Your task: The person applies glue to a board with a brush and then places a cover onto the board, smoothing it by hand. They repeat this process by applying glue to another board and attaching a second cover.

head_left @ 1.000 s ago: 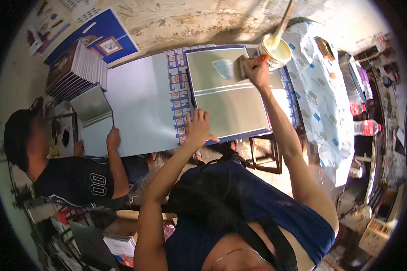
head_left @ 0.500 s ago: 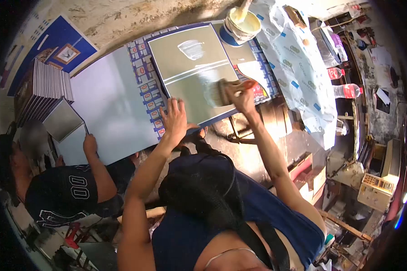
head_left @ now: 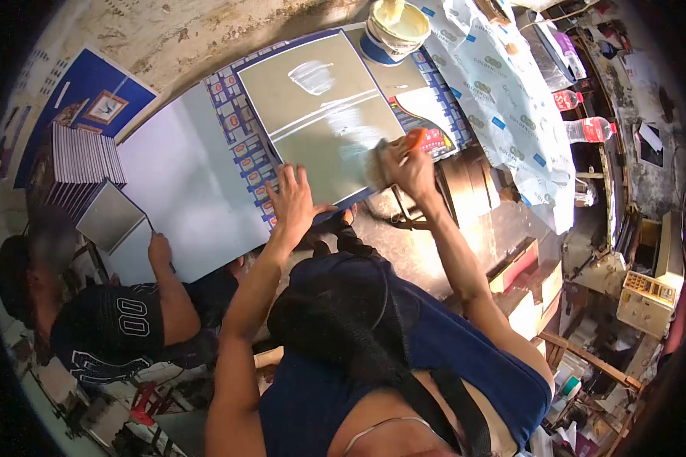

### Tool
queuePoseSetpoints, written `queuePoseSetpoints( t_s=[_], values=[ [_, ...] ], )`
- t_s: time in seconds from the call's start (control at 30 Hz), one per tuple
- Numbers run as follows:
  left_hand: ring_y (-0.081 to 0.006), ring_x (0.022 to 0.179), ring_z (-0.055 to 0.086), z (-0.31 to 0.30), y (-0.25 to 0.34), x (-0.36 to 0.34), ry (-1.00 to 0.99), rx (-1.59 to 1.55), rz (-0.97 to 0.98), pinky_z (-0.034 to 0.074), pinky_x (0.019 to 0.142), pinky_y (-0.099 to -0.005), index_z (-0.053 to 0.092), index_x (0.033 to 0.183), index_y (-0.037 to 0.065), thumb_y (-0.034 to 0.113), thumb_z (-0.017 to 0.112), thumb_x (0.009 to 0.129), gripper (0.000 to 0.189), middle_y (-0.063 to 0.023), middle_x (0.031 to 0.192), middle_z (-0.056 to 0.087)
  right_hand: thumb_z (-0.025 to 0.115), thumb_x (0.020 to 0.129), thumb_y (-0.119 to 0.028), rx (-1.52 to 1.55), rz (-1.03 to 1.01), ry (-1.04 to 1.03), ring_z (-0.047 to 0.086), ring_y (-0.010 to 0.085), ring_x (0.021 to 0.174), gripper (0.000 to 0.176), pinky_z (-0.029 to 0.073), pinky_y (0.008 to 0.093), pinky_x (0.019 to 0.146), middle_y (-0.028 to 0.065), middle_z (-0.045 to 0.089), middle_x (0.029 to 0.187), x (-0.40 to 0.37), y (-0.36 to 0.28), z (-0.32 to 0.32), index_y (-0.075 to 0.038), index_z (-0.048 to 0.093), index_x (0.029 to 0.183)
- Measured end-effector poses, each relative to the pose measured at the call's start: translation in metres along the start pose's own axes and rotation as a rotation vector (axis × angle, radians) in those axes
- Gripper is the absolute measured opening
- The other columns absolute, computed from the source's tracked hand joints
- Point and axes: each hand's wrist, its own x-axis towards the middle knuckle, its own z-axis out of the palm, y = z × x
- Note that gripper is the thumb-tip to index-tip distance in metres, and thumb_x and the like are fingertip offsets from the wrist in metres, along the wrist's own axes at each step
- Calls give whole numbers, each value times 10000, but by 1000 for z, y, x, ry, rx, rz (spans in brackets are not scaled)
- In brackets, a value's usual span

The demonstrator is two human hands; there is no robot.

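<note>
A greyish-tan board (head_left: 274,95) with white borders and a blue outer edge lies on the table in front of me. My left hand (head_left: 291,199) rests on its near left edge, fingers spread. In my right hand (head_left: 411,171) is a wide paint brush (head_left: 375,166) with an orange handle end, its bristles at the board's near right edge. A white, wet-looking smear (head_left: 311,78) marks the board's far half, and more white streaks run across its middle and near half. Behind the board stands a bucket (head_left: 385,52) of pale paste with something cream-coloured sticking out.
To my left a person (head_left: 114,320) in a dark shirt holds a small grey-faced panel (head_left: 110,217) beside a stack of panels (head_left: 88,160). White printed wrapping (head_left: 495,114) covers the surface at right, with red-labelled bottles (head_left: 587,129) beyond. A wooden stool (head_left: 465,186) stands below the table.
My right hand has drawn the brush toward me, from the board's near half to its near right edge. My left hand stays on the board. The whole view has shifted slightly.
</note>
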Motion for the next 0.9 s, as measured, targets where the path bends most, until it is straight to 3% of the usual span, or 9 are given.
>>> queuePoseSetpoints(
  t_s=[0.03, 0.13, 0.23, 0.33, 0.57, 0.63, 0.77, 0.83, 0.9],
  values=[
    [-327, 1375, 323, -2, 0, 2, -3, -2, -6, 369, 980, -637, 373, 1375, -2, 607, 821, 555, 1116, -173, 1406, 357, 659, 860, -373, -89, 66, -61, 684, 349, 620, 374, 540, 431, 559, 194, 650, 644, 12, -6, -14, -22, 642, 732],
    [-334, 1350, 350, -2, 1, 0, 9, -16, 4, 365, 963, -645, 374, 1381, 2, 622, 814, 555, 1122, -171, 1386, 367, 675, 848, -379, 136, -121, 224, 695, 341, 687, 348, 550, 418, 643, 181, 685, 735, 33, -31, -16, -32, 657, 823],
    [-357, 1305, 400, 4, -2, -1, 72, -35, 33, 359, 940, -658, 379, 1384, 9, 625, 816, 562, 1116, -177, 1363, 379, 694, 813, -365, 370, -207, 190, 688, 360, 684, 318, 545, 425, 676, 168, 680, 702, 52, -42, 20, -48, 666, 811],
    [-353, 1295, 411, 2, -1, 1, 61, -29, 31, 362, 950, -640, 392, 1376, 11, 628, 818, 549, 1116, -170, 1350, 392, 673, 780, -317, 65, -58, -106, 677, 386, 712, 275, 543, 461, 706, 201, 690, 772, 70, -47, 37, -45, 655, 822],
    [-335, 1339, 381, -3, 1, -1, 10, -49, -21, 342, 1000, -631, 387, 1391, 36, 572, 849, 545, 1102, -158, 1415, 366, 654, 783, -336, -132, -42, -29, 677, 414, 737, 311, 547, 484, 728, 224, 677, 738, 128, -3, -28, -26, 685, 776],
    [-334, 1369, 355, -2, 4, -2, 8, -70, -35, 325, 1023, -641, 375, 1403, 40, 534, 865, 552, 1099, -156, 1456, 343, 692, 773, -348, -96, -95, 121, 695, 344, 662, 379, 547, 423, 668, 213, 667, 679, 149, 18, -63, 30, 686, 759],
    [-345, 1384, 335, -1, 7, -5, 23, -107, -79, 296, 1051, -639, 368, 1420, 73, 510, 883, 523, 1122, -146, 1477, 331, 728, 777, -323, 240, -60, 386, 704, 234, 710, 393, 532, 359, 668, 150, 714, 754, 217, 68, -116, 56, 706, 881],
    [-346, 1385, 335, 4, 7, -3, 8, -81, -111, 293, 1060, -632, 368, 1424, 92, 510, 888, 509, 1133, -142, 1477, 332, 755, 785, -253, 762, -94, 470, 602, 131, 681, 265, 475, 302, 625, 17, 680, 822, 289, 142, -93, -26, 717, 917],
    [-342, 1390, 333, 6, 6, -3, -1, -108, -141, 285, 1076, -624, 388, 1421, 103, 494, 903, 481, 1141, -140, 1479, 341, 771, 775, -263, 1038, 112, 414, 564, 111, 676, 237, 412, 278, 595, 1, 649, 803, 318, 154, -91, -71, 686, 884]
  ],
)
